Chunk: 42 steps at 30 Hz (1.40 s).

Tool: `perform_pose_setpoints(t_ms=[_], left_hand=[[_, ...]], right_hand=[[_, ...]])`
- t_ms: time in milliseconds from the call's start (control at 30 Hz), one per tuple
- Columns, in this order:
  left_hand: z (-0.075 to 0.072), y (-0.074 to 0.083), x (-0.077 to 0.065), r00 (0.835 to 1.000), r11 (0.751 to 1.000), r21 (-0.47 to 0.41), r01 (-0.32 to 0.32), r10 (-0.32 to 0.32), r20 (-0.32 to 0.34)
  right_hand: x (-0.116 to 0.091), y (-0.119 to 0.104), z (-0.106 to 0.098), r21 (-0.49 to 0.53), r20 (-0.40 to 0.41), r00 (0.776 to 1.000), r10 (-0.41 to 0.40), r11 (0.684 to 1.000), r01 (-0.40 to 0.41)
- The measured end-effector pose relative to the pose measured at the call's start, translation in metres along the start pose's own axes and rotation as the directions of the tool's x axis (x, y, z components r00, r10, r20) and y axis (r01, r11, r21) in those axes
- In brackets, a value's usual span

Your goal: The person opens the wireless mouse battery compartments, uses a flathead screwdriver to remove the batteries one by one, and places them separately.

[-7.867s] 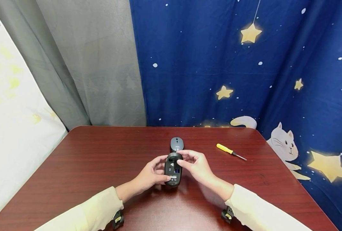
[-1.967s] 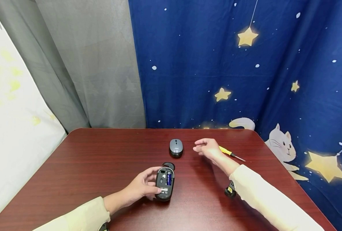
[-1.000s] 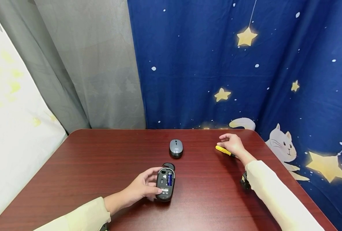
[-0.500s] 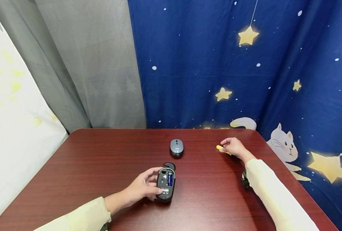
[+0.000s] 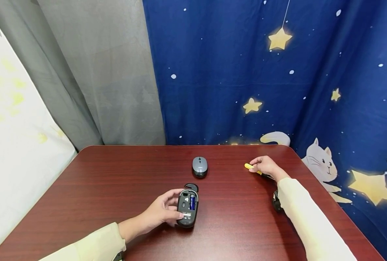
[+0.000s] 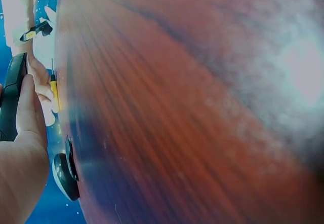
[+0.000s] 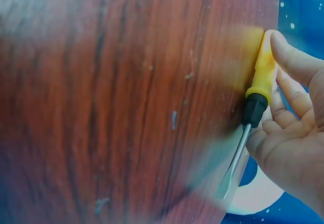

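In the head view my left hand (image 5: 160, 210) grips a black computer mouse (image 5: 186, 220) with its underside up, thumb across the lower label. The battery compartment is uncovered, and a blue battery (image 5: 192, 202) shows inside it. Just beyond the mouse's far end lies a black battery cover (image 5: 192, 187). Over at the right, my right hand (image 5: 266, 166) pinches the yellow handle of a screwdriver (image 7: 262, 77). The right wrist view shows the thumb on the handle's end and the other fingers behind it; the flat metal tip (image 7: 226, 184) points away from the fingers, close over the table.
A second mouse, grey on top (image 5: 200, 166), stands right side up beyond the cover. All of this is on a dark red wooden table (image 5: 121, 181). A blue starry curtain (image 5: 213, 72) and a grey curtain (image 5: 115, 72) hang behind the far edge.
Earlier both hands were on the black mouse. My right hand has since left it, moved right and taken hold of the screwdriver's handle. The battery cover now lies apart from the mouse.
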<state>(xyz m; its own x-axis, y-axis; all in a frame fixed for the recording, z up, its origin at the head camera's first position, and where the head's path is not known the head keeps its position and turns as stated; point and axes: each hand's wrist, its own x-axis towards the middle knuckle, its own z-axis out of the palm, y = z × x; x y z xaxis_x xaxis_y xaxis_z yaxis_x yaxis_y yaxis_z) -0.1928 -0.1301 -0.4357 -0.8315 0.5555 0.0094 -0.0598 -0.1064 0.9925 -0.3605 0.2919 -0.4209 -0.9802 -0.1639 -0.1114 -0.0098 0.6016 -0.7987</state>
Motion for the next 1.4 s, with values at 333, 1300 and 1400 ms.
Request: perform_pose_setpoints(t_ms=[333, 1300, 1400], left_hand=[[-0.001, 0.000, 0.002, 1.000, 1.000, 0.005, 0.006, -0.006, 0.002], [0.002, 0.000, 0.002, 1.000, 1.000, -0.007, 0.007, -0.007, -0.006], [0.003, 0.000, 0.002, 1.000, 1.000, -0.007, 0.005, -0.005, -0.005]], right_hand=[[0.010, 0.009, -0.003, -0.044, 0.014, 0.997, 0.070, 0.997, -0.069], [0.009, 0.016, -0.011, 0.078, -0.006, 0.996, 0.090, 0.993, -0.089], [0.010, 0.016, -0.012, 0.144, 0.019, 0.994, 0.106, 0.984, -0.108]])
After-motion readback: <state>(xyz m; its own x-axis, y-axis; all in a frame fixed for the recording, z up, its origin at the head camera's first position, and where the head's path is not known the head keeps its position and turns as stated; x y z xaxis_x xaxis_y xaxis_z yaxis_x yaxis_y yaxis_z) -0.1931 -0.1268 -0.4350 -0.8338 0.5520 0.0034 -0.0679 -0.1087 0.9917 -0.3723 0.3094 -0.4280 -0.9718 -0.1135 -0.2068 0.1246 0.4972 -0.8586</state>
